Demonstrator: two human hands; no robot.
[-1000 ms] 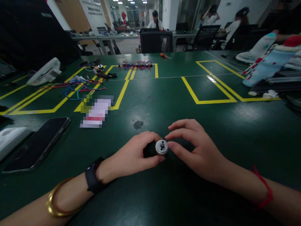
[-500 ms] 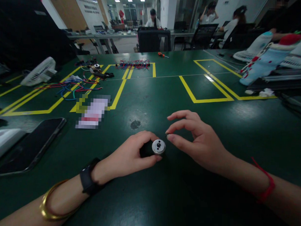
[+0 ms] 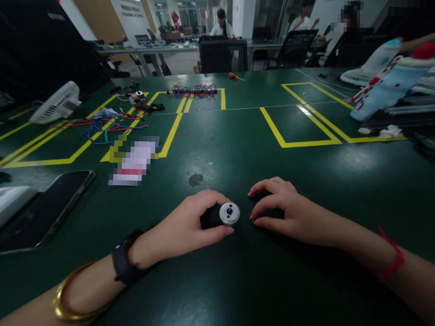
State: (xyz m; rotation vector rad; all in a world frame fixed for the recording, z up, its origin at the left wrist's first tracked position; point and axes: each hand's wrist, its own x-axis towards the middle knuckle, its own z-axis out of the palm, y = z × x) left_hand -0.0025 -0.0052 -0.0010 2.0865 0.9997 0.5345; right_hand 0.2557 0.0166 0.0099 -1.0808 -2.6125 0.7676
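Metal cylinder (image 3: 229, 214) first: where is it seen?

It is seen between the two hands, toward the near part of the green surface (image 3: 217, 158), well apart from the far edge. Its silver end is turned upward, with dark holes shown in it; whether its base is rested on the surface cannot be told.

How is the left hand (image 3: 196, 217) posed?

Its forearm is slanted in from the near left, with the back of the hand turned up. The grip is clamped on the cylinder: the index finger is curved along the far side, the thumb is laid along the near side, and the other fingers are hidden. The wrist is circled by a dark watch (image 3: 125, 258).

And the right hand (image 3: 296, 211)?

It is held low, to the right of the cylinder and apart from it, with the fingers bent toward it. The thumb and index tips are set close together at a tiny piece (image 3: 253, 221); whether it is pinched by this grip or only touched cannot be told. Another finger is bent, spread toward the far edge.

Anything near that edge?

An orange-handled screwdriver (image 3: 234, 76) is laid there.
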